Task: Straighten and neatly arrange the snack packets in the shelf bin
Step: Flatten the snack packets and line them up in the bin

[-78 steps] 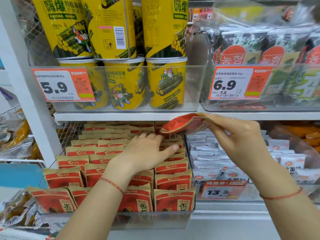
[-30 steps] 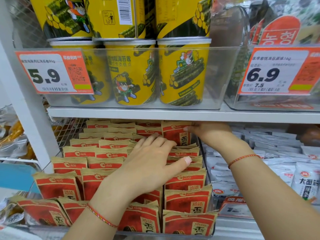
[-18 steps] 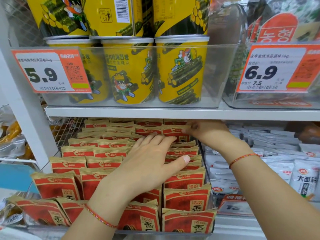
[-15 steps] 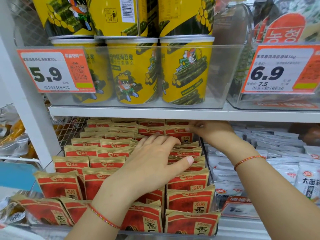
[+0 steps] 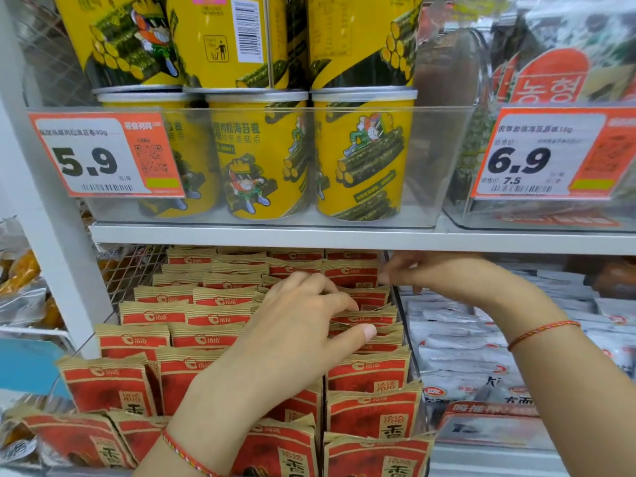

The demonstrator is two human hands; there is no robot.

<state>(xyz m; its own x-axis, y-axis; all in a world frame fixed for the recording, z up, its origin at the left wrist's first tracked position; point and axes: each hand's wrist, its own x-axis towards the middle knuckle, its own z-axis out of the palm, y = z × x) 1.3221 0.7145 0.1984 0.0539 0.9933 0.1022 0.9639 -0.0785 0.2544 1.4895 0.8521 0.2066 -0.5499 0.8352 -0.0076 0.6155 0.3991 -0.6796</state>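
Red and tan snack packets [image 5: 370, 373] stand in rows inside a clear shelf bin [image 5: 406, 325] on the lower shelf. My left hand [image 5: 299, 325] rests on top of the middle rows, with fingers spread and the thumb reaching toward the right column. My right hand [image 5: 426, 273] is at the back right of the bin, just under the shelf board. Its fingertips touch the right edge of a packet standing at the back [image 5: 351, 275]. The front left packets [image 5: 79, 438] lean sideways.
The shelf board [image 5: 309, 237] hangs low over the back rows. Above it, yellow seaweed-roll cans [image 5: 361, 156] sit in a clear bin with price tags 5.9 [image 5: 103, 156] and 6.9 [image 5: 537, 156]. White packets [image 5: 464, 339] fill the neighbouring bin on the right. A white upright [image 5: 51, 201] stands at left.
My right hand carried a loose red packet to the back of the right column and stood it there. Its fingers have now slid to the packet's right edge. My left hand stayed on the rows.
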